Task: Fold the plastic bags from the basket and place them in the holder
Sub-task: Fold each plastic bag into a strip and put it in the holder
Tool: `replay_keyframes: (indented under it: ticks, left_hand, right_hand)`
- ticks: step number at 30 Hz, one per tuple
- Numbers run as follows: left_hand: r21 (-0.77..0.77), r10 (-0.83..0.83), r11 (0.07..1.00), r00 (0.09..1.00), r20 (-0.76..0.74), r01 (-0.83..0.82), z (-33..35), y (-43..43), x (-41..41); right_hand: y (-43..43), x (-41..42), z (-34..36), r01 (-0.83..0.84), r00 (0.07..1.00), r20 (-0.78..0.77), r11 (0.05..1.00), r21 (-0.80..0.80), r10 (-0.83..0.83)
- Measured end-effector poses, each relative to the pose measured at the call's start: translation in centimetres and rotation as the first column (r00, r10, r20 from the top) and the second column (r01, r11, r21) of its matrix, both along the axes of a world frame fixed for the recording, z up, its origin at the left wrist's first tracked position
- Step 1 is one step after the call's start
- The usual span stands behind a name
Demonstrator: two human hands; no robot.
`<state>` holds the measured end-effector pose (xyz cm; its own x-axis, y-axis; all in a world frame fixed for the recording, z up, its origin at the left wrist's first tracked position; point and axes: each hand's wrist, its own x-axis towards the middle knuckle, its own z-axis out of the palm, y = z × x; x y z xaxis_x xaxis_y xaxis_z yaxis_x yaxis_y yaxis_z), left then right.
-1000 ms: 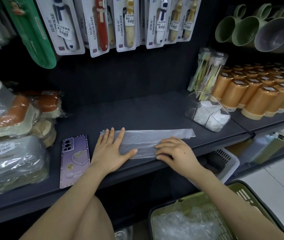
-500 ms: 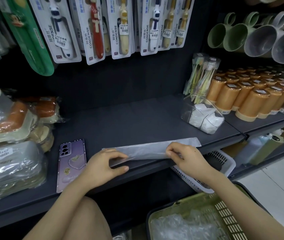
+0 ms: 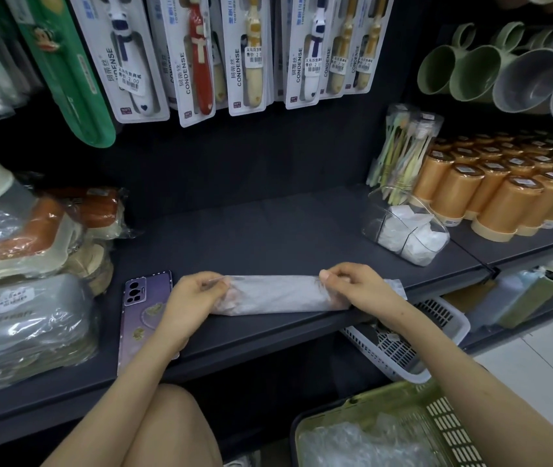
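plastic bag [image 3: 275, 294], folded to a long strip, lies just right of the phone [image 3: 143, 298], along the shelf [image 3: 268, 237] front. left hand [image 3: 194, 298] and right hand [image 3: 359, 288] each pinch one end, fingers curled on the top edge. we judge the risks: slick film slips a pinch and the fold springs open, or the strip slides off toward the basket [image 3: 450, 423], below and right of the phone. holder [image 3: 379, 214], far right of the phone, looks partly full.

Free shelf [image 3: 268, 230] is left beyond the left hand [image 3: 194, 298] and right hand [image 3: 359, 288], bounded by phone [image 3: 147, 294] leftward, holder [image 3: 378, 210] rightward.
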<state>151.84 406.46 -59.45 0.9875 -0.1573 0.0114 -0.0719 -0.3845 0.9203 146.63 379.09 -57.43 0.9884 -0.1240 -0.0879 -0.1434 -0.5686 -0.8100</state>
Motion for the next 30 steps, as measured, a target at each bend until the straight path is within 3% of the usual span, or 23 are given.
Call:
replay_keyframes:
  ticks: [4,8,11,13,17,19,22,25,30]
  left_hand:
    - [0.069,0.109,0.991,0.993,0.052,-0.113,0.0,-0.2,0.0]
    - [0.347,0.169,0.912,0.971,0.169,-0.219,0.0,-0.2,0.0]
    - [0.62,0.013,0.714,0.892,0.453,-0.325,0.3,-0.8,-0.6]
    - [0.673,-0.15,0.664,0.824,0.546,-0.325,0.2,-1.7,-1.0]
    - [0.804,-0.334,0.594,0.898,0.286,-0.035,0.1,-4.3,-1.8]
    - [0.862,-0.289,0.503,0.926,0.244,-0.071,-0.4,-5.1,-2.4]
    - [0.882,-0.255,0.425,0.909,0.331,-0.202,-0.6,-5.4,-2.8]
    - [0.855,-0.311,0.49,0.882,0.353,-0.169,-1.1,-5.5,-2.3]
    - [0.83,-0.258,0.556,0.959,0.117,0.048,-2.1,-4.7,-1.4]
  right_hand:
    - [-0.1,0.9,-0.7,0.065,0.998,-0.022,0.996,-0.069,-0.066]
    - [0.3,1.3,-0.5,0.068,0.996,-0.044,0.967,-0.245,-0.081]
    - [0.8,1.3,-0.1,0.054,0.996,-0.045,0.928,-0.369,-0.076]
    - [1.1,1.4,0.0,0.046,0.996,-0.044,0.899,-0.434,-0.073]
    - [1.5,1.8,0.0,0.031,0.997,-0.04,0.868,-0.496,-0.059]
    - [1.6,1.8,-0.1,0.028,0.998,-0.037,0.86,-0.51,-0.055]
    - [1.5,1.8,-0.1,0.031,0.998,-0.029,0.854,-0.519,-0.053]
    - [1.4,1.8,-0.2,0.043,0.998,-0.02,0.856,-0.515,-0.062]
    - [1.3,1.7,0.0,0.05,0.998,-0.017,0.867,-0.496,-0.068]
